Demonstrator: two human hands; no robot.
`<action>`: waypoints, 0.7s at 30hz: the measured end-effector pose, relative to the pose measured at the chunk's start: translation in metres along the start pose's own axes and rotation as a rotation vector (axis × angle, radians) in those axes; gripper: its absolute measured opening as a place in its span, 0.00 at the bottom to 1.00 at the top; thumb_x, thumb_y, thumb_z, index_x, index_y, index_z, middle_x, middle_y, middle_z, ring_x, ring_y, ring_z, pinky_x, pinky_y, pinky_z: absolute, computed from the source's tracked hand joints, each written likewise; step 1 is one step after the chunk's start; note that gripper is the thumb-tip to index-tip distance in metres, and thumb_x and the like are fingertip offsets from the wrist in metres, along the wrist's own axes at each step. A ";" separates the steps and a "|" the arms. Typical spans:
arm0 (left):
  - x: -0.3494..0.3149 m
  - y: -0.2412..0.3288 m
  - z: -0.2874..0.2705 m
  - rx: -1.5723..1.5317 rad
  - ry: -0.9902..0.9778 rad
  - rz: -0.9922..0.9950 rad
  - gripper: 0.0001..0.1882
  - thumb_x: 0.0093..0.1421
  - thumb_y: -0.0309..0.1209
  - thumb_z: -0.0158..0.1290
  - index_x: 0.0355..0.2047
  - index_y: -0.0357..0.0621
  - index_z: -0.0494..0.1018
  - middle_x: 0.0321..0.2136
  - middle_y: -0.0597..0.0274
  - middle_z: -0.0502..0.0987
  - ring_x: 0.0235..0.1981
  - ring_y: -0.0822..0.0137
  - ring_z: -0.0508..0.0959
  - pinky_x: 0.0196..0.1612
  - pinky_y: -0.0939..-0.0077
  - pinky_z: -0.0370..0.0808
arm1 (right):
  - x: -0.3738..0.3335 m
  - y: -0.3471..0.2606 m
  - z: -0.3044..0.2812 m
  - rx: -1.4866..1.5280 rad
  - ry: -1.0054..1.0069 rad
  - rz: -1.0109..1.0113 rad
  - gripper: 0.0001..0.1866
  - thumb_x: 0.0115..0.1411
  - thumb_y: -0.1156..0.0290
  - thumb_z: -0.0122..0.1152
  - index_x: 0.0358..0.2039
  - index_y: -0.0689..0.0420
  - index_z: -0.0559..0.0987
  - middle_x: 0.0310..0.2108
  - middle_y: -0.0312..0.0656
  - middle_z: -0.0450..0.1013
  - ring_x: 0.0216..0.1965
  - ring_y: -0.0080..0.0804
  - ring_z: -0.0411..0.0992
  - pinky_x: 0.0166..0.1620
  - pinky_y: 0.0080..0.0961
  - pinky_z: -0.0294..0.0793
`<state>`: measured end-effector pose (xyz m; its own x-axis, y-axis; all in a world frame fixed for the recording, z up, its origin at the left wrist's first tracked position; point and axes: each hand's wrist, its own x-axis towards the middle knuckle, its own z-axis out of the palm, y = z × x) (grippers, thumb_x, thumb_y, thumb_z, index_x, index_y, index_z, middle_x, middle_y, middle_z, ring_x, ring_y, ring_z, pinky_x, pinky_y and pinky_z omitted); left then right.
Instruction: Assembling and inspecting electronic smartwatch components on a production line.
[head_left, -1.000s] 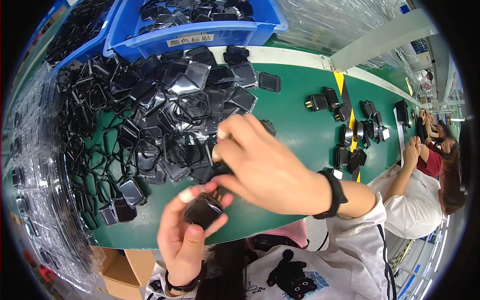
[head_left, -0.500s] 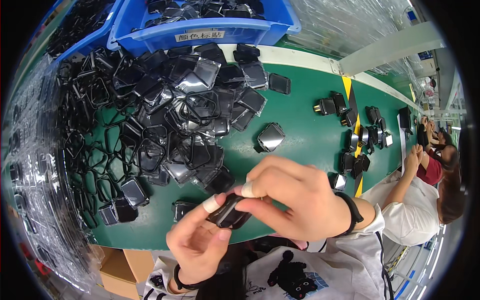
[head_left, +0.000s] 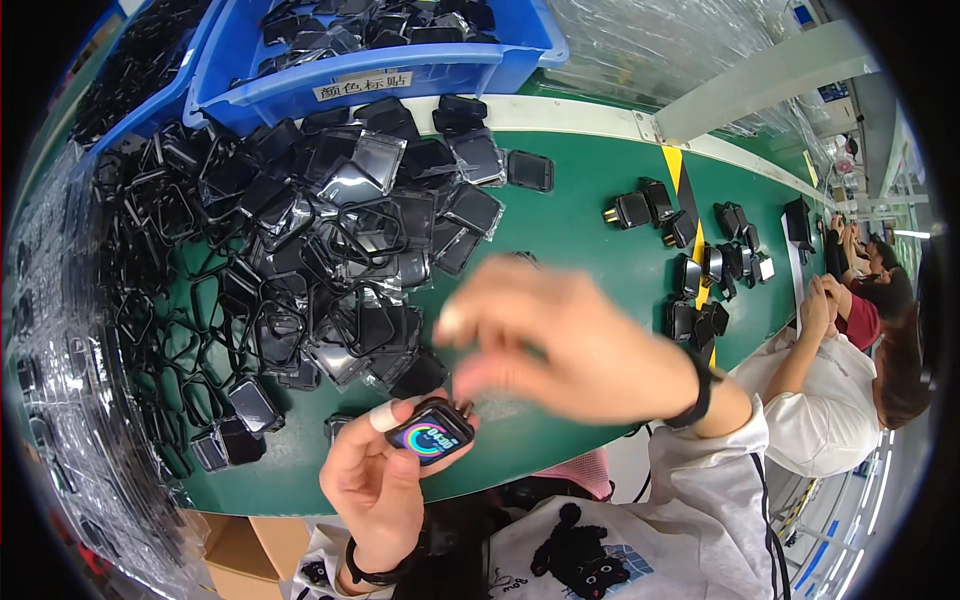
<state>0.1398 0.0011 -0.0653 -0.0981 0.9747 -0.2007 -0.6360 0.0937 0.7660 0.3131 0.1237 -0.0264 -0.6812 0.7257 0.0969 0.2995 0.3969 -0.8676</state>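
My left hand (head_left: pixel 372 488) grips a black square smartwatch body (head_left: pixel 434 436) between thumb and fingers. Its face is turned up and shows a coloured dial, either a lit screen or a printed film. Just above it is my right hand (head_left: pixel 585 345), apart from the watch, its fingers smeared by motion; whether they hold anything is unclear. White tape wraps a left fingertip. Behind the right hand, a dark piece (head_left: pixel 524 258) on the green table is mostly hidden.
Black square frames (head_left: pixel 185 340) and dark covers in clear film (head_left: pixel 365 165) heap up at left. Behind them stands a blue bin (head_left: pixel 420 75) of similar pieces. Several black watch bodies (head_left: pixel 710 265) lie around a yellow-black tape line. Co-workers sit at far right.
Both hands were together on the watch body, which was tilted. My right hand has come off it and moved up; the watch now lies face up in my left hand.
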 end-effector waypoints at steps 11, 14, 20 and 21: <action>0.003 0.002 -0.001 0.100 -0.125 0.017 0.14 0.55 0.14 0.54 0.40 0.32 0.63 0.40 0.42 0.73 0.42 0.46 0.79 0.36 0.59 0.85 | 0.033 0.045 -0.029 -0.421 0.072 0.054 0.18 0.48 0.83 0.62 0.41 0.58 0.74 0.39 0.43 0.65 0.35 0.39 0.70 0.37 0.30 0.72; 0.004 0.001 0.011 0.152 0.019 -0.091 0.18 0.55 0.27 0.61 0.40 0.36 0.64 0.36 0.50 0.75 0.35 0.52 0.81 0.27 0.72 0.84 | 0.027 0.049 -0.032 -0.575 0.165 0.031 0.15 0.49 0.84 0.58 0.39 0.59 0.74 0.38 0.44 0.65 0.34 0.34 0.70 0.34 0.28 0.72; 0.002 0.001 0.012 0.123 0.016 -0.075 0.18 0.56 0.23 0.58 0.43 0.36 0.63 0.39 0.51 0.72 0.38 0.57 0.80 0.31 0.73 0.85 | 0.020 0.027 -0.049 -0.410 0.102 -0.054 0.11 0.46 0.86 0.56 0.31 0.60 0.71 0.31 0.41 0.68 0.31 0.36 0.71 0.33 0.27 0.72; 0.003 0.001 0.014 0.122 0.015 -0.073 0.18 0.56 0.23 0.58 0.43 0.36 0.63 0.39 0.51 0.72 0.38 0.57 0.80 0.31 0.73 0.85 | 0.015 0.023 -0.047 -0.386 0.127 -0.163 0.11 0.45 0.86 0.57 0.30 0.60 0.71 0.31 0.41 0.70 0.31 0.36 0.72 0.34 0.26 0.73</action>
<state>0.1494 0.0074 -0.0569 -0.0672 0.9612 -0.2675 -0.5440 0.1894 0.8174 0.3418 0.1701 -0.0221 -0.6600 0.6897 0.2977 0.4386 0.6755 -0.5927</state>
